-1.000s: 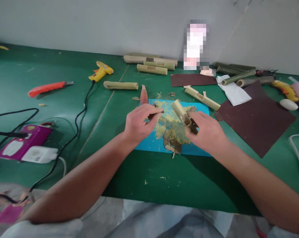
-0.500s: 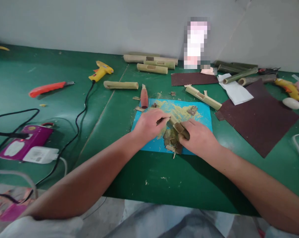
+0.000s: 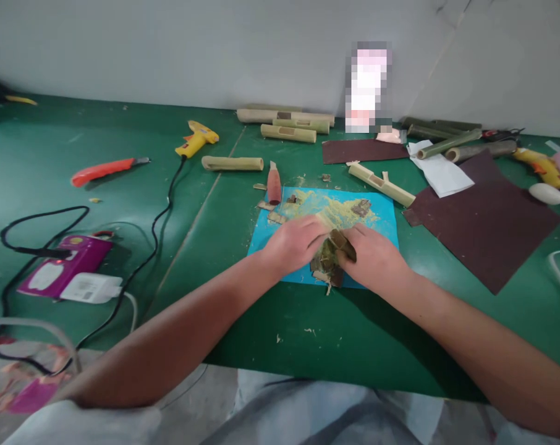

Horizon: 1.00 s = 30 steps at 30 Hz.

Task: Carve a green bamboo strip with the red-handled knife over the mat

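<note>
My right hand (image 3: 373, 250) is closed around the near end of a short bamboo tube (image 3: 343, 244) with a cut opening, held tilted over a blue sheet (image 3: 264, 238). At the tube's far end, my left hand (image 3: 298, 242) has its fingers curled in against the bamboo. A small dark brown scrap, like sandpaper, showed in those fingers a moment ago; they hide it now. Beneath the tube lies a heap of worn brown scraps (image 3: 326, 266). Pale yellow dust (image 3: 338, 203) covers the sheet's far part. A carving knife with a reddish handle (image 3: 274, 186) lies by its far left corner.
Several cut bamboo tubes (image 3: 288, 133) lie along the wall, another (image 3: 382, 184) right of the sheet. Brown sheets (image 3: 488, 228) lie at right. Leftward are a yellow glue gun (image 3: 197, 139), an orange utility knife (image 3: 104, 171) and a purple power box (image 3: 67, 266) with cords.
My left hand has moved slightly right and down along the bamboo tube, and the brown scrap in its fingers is now out of sight. My right hand stays put. The view has shifted slightly.
</note>
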Available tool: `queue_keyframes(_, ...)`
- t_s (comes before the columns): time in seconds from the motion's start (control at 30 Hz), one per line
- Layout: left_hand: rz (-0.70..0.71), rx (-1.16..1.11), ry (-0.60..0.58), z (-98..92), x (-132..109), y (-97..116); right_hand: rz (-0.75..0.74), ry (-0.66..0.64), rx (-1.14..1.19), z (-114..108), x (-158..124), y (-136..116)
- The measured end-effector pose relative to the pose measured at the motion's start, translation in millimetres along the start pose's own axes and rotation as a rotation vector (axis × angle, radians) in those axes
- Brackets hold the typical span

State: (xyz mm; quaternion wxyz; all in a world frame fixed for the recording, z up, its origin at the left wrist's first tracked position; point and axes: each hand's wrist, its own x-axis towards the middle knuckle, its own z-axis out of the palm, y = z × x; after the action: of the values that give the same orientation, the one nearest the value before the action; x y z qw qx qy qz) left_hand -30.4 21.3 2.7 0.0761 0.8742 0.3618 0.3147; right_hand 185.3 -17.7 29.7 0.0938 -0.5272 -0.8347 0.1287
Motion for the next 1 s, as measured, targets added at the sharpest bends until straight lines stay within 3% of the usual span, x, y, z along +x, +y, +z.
queue_keyframes(0.13, -0.033, 0.015, 0.053, 0.1, 0.5, 2.8, 0.012, -0.012, 0.002, -0.2, 1.0, -0.6)
queue_keyframes(0.3, 0.034, -0.026, -0.008, -0.6, 0.7, 6.3, -0.006, -0.031, -0.046, -3.5, -1.4, -3.5)
queue_keyframes(0.57, 0.018, -0.021, 0.113, -4.7, 1.1, 0.1, 0.041, -0.027, -0.273, -19.4, -6.5, -7.8)
queue_keyframes(0.77, -0.079, -0.023, 0.171, -5.4, 1.8, -3.8, 0.002, -0.026, -0.375, -19.1, -6.4, -13.1)
queue_keyframes(1.0, -0.154, -0.025, 0.117, -1.9, 1.1, -6.9, -0.012, 0.040, -0.287, -11.5, -6.9, -12.7)
